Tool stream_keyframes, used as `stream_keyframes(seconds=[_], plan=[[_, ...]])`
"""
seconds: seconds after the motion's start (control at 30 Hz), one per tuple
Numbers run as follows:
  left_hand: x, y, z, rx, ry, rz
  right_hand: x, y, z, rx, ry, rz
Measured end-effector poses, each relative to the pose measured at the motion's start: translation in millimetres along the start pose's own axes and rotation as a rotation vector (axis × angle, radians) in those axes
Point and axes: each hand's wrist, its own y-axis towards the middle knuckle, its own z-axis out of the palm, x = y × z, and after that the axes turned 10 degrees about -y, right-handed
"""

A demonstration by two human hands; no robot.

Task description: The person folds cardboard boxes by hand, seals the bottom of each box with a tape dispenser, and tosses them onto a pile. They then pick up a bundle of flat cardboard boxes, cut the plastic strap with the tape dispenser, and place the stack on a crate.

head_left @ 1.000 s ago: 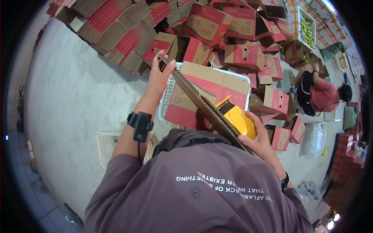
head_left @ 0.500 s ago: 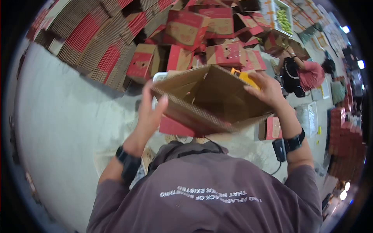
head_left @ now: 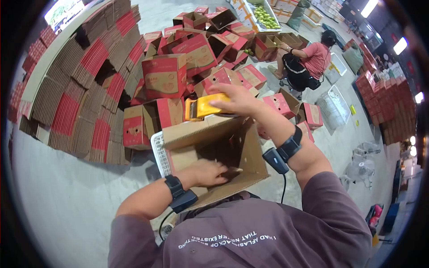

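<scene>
In front of me stands an open cardboard box [head_left: 187,129], its mouth facing me and its inside in shadow. My left hand [head_left: 206,173] reaches into it, fingers stretched out near the inner flaps at the bottom. Above the far rim, my right hand [head_left: 237,100] grips a yellow tape dispenser [head_left: 208,106]. A white plastic crate [head_left: 159,152] shows beside and beneath the box on the left.
Red and brown boxes [head_left: 165,77] lie heaped beyond. Flattened cardboard [head_left: 67,116] is stacked high on the left. A person in a pink shirt [head_left: 315,60] sits at the right by open boxes. Green fruit [head_left: 264,17] fills a white container behind.
The box has been squared out from a slanted, partly folded shape and lowered onto the crate. My left hand has gone inside it. My right hand has left the rim, still holding the tape dispenser.
</scene>
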Motion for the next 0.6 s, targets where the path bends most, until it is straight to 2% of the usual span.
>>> stream_keyframes(seconds=[0.07, 0.1, 0.17, 0.2, 0.27, 0.3, 0.33, 0.4, 0.43, 0.47, 0.53, 0.57, 0.6], plan=[[32.1, 8.6, 29.0, -0.022, -0.046, 0.008, -41.2, -15.1, -15.3, -0.200, 0.158, 0.121], [30.4, 9.1, 28.3, -0.377, -0.078, 0.294, -54.2, -25.3, -22.0, -0.223, 0.158, 0.127], [-17.9, 4.3, -20.9, -0.726, 0.111, 0.494, -67.4, -50.4, -19.6, -0.273, 0.676, 0.371], [-43.5, 5.3, -45.3, -0.846, 0.200, 0.606, -74.6, -58.5, -7.8, -0.288, 0.679, 0.374], [-78.6, 24.0, -74.1, -0.811, 0.221, 0.686, -82.7, -74.6, 22.2, -0.220, 1.014, 0.612], [-74.1, 29.8, -73.5, -0.804, 0.233, 0.694, -76.5, -80.3, 24.6, -0.238, 0.990, 0.624], [-65.2, 36.8, -68.7, -0.705, 0.244, 0.617, -72.4, -82.9, 22.0, -0.258, 0.966, 0.636], [-55.0, 28.1, -54.7, -0.525, 0.275, 0.483, -69.7, -80.1, -6.8, -0.272, 1.039, 0.594], [-48.2, 13.4, -47.5, -0.495, 0.285, 0.436, -64.4, -76.5, -31.1, -0.271, 0.971, 0.528], [-17.3, 6.0, -19.6, -0.376, 0.251, 0.289, -62.9, -75.1, -47.6, -0.267, 0.899, 0.473], [-9.2, -9.2, -7.9, -0.368, 0.236, 0.278, -62.4, -50.2, -64.0, -0.358, 0.838, 0.300], [-13.2, 0.0, -11.6, -0.381, 0.235, 0.299, -48.1, -38.0, -64.3, -0.328, 0.931, 0.292], [-17.6, 8.7, -13.2, -0.395, 0.231, 0.314, -53.4, -17.9, -43.3, -0.331, 0.815, 0.194]])
